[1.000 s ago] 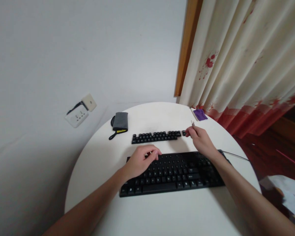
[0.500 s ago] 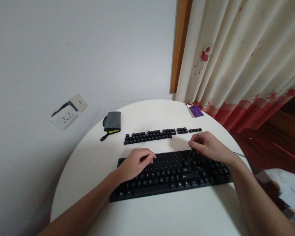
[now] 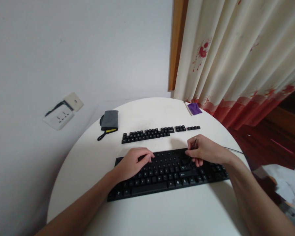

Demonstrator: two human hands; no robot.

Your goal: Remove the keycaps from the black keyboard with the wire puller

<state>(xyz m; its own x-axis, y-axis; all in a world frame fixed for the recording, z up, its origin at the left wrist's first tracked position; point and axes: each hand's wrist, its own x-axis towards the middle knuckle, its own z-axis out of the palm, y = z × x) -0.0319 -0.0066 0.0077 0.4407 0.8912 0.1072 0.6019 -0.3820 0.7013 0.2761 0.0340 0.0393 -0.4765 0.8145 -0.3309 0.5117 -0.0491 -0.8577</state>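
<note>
A black keyboard (image 3: 149,189) lies across the white table, its upper rows stripped of keycaps at the left and middle. My left hand (image 3: 132,163) rests on the keyboard's left side, fingers loosely bent and the thumb apart, with nothing seen in it. Over the right-middle part, near the large Enter key, my right hand (image 3: 202,150) pinches a wire keycap puller (image 3: 195,141). The puller's lower prongs are hard to make out against the dark keys. Behind the keyboard, loose keycaps (image 3: 146,134) stand lined up in rows.
A grey pouch (image 3: 110,119) with a black loop sits at the table's (image 3: 147,113) back left. At the back right lies a purple cloth (image 3: 194,108). A cable (image 3: 232,149) runs off to the right. Wall and curtain (image 3: 226,65) border the table.
My right hand has come down closer to the keys with the keycap puller, whose prongs showed more clearly before. My left hand stays in place. The view has shifted slightly.
</note>
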